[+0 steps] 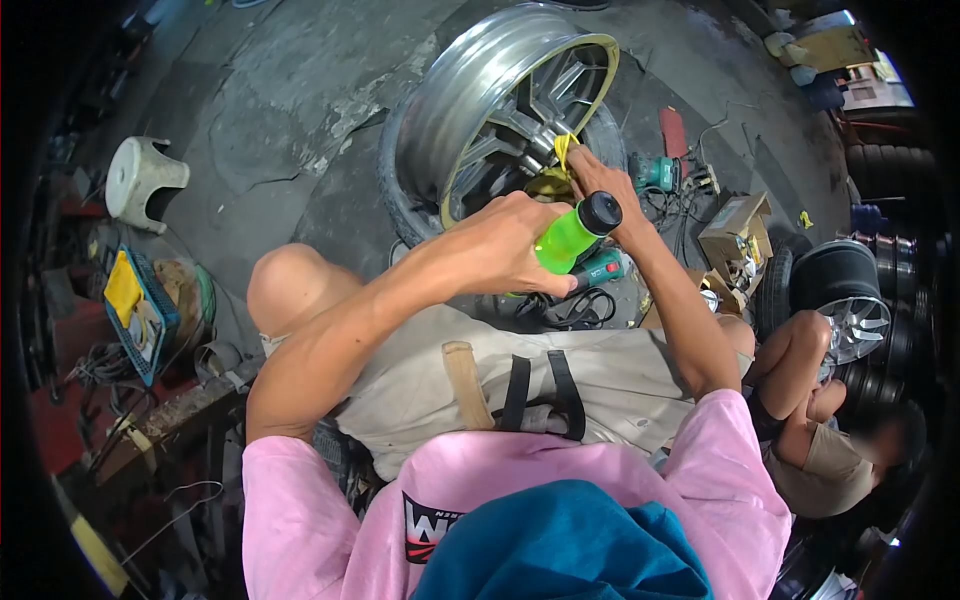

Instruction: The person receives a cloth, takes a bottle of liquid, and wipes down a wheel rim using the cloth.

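My left hand (518, 242) is wrapped round a bright green bottle (566, 240) with a black cap, tilted up to the right. Beyond it, my right hand (600, 180) is at the wheel's hub, its fingers closed on a yellow cloth (565, 150). The silver alloy rim (480, 70) leans on its side, with spokes facing my hands, above a tire (390, 170) lying on the floor. Just below the bottle is a green power tool (603, 268) with a black cable.
Another green tool (655, 173) and a red object (673, 130) lie right of the wheel. Further right are a cardboard box (735, 235), a dark rim (835, 275) and a crouching person (820, 470). At left are a white stool (135, 185) and blue basket (160, 310).
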A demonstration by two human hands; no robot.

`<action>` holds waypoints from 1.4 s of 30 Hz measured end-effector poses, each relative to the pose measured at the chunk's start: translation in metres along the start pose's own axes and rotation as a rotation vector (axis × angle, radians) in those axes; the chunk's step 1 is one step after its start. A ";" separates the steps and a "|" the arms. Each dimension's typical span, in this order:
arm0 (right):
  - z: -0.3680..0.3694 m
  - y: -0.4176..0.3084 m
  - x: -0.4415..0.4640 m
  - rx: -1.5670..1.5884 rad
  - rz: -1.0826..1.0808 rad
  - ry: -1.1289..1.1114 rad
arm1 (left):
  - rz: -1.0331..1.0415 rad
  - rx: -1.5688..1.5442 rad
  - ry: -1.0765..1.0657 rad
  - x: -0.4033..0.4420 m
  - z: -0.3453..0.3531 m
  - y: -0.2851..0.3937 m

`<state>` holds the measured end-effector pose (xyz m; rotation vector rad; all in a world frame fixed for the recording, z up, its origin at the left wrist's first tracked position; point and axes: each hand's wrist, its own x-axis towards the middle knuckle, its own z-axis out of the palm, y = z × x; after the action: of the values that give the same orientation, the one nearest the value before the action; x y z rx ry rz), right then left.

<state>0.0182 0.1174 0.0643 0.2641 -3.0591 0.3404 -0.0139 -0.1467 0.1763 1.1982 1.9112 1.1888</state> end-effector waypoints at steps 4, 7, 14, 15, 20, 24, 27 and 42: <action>0.004 -0.004 -0.012 0.112 -0.012 0.021 | -0.104 0.005 -0.080 0.001 0.001 0.005; 0.018 -0.009 0.006 0.169 0.017 0.143 | 0.005 0.029 -0.025 0.003 0.010 -0.002; 0.029 -0.013 0.017 0.175 -0.041 0.156 | 0.063 0.013 0.010 0.007 0.012 -0.007; 0.026 -0.013 0.021 0.176 -0.035 0.154 | 0.036 0.019 -0.002 0.007 0.010 -0.004; 0.021 -0.023 0.065 0.019 -0.040 0.072 | -0.019 0.021 -0.043 0.006 0.012 -0.003; 0.028 -0.015 0.076 0.321 -0.073 0.162 | 0.006 0.059 -0.009 0.005 0.009 0.003; 0.041 -0.009 0.083 0.553 0.025 0.127 | -0.067 0.046 -0.091 0.009 0.008 0.008; 0.032 -0.066 0.073 0.696 0.121 0.376 | -0.071 -0.095 -0.192 0.011 0.006 0.017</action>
<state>-0.0431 0.0345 0.0526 0.0260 -2.4859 1.2895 -0.0079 -0.1310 0.1886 1.1407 1.7220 1.0744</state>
